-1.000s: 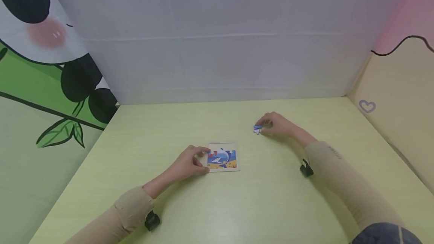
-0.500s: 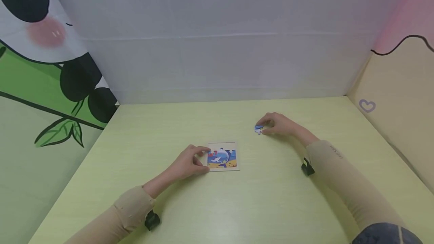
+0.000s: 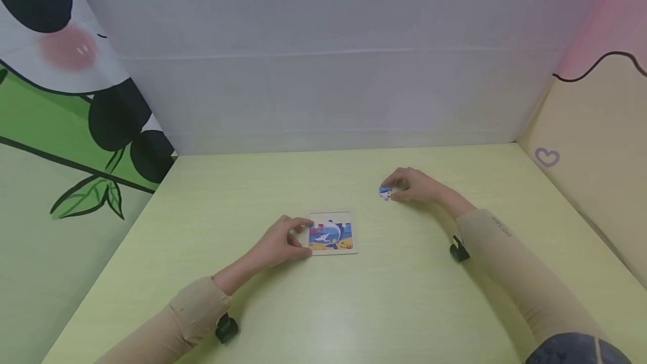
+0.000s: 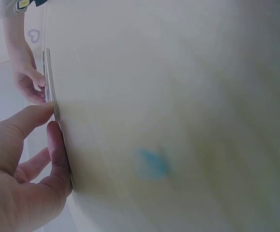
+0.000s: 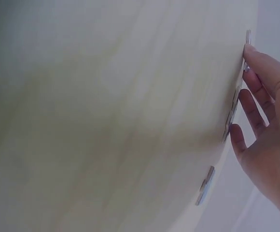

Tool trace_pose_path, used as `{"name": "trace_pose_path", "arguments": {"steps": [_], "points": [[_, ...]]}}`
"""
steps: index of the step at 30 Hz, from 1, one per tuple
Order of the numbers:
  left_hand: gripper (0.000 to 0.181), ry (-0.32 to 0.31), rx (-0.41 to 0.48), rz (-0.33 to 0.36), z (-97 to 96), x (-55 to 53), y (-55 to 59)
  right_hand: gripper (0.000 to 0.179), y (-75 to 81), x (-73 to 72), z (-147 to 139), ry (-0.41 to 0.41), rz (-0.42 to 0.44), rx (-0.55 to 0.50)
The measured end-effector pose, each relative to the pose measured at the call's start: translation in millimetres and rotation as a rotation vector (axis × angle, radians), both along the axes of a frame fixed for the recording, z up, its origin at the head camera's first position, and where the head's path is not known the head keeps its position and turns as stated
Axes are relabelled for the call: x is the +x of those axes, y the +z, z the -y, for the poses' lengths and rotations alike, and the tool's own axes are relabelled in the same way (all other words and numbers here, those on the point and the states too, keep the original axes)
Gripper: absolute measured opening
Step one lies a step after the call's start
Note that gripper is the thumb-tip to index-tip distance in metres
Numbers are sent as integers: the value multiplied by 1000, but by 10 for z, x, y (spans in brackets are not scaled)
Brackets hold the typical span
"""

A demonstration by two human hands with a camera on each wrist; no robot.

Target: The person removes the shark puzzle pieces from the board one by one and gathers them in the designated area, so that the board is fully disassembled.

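A small picture puzzle with a blue sea scene, a dolphin and a pale frame lies flat on the table. My left hand holds its left side between thumb and fingers. In the left wrist view, the puzzle's thin edge shows beside the fingertips of the left hand. To the right and farther back, my right hand pinches a blue and white puzzle piece at the table surface. The right wrist view has the right hand with its thumb against a thin piece.
In the right wrist view another thin flat piece lies on the table beyond the hand; the head view hides it. The pale yellow table meets a grey-white back wall. Printed side panels flank it.
My right hand and its puzzle piece have shifted very slightly to the right since a second ago. The left hand and the puzzle stay in place.
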State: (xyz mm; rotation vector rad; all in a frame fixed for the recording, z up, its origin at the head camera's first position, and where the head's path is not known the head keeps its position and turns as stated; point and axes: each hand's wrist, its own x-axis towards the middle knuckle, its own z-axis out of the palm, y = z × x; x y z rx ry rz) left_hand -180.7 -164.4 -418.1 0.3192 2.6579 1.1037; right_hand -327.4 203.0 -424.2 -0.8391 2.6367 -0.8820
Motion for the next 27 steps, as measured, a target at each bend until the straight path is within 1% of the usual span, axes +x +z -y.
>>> {"name": "trace_pose_path", "arguments": {"steps": [6,10,15,19,21,26,27], "points": [[62,-3,-7,0,8,7,14,34,16,21,11,2,-15,8],[62,-4,-10,6,9,12,20,36,22,28,15,-1,-8,13],[61,-2,-6,7,9,17,21,42,22,41,27,-1,-9,55],[62,-5,-7,9,8,26,20,48,34,98,58,-9,-46,99],[61,-4,-10,8,9,31,19,49,30,135,87,-15,-81,111],[61,-8,-7,9,9,41,28,51,11,224,227,-13,-156,73],[61,-9,-5,10,10,41,29,52,16,250,263,-14,-161,56]]}}
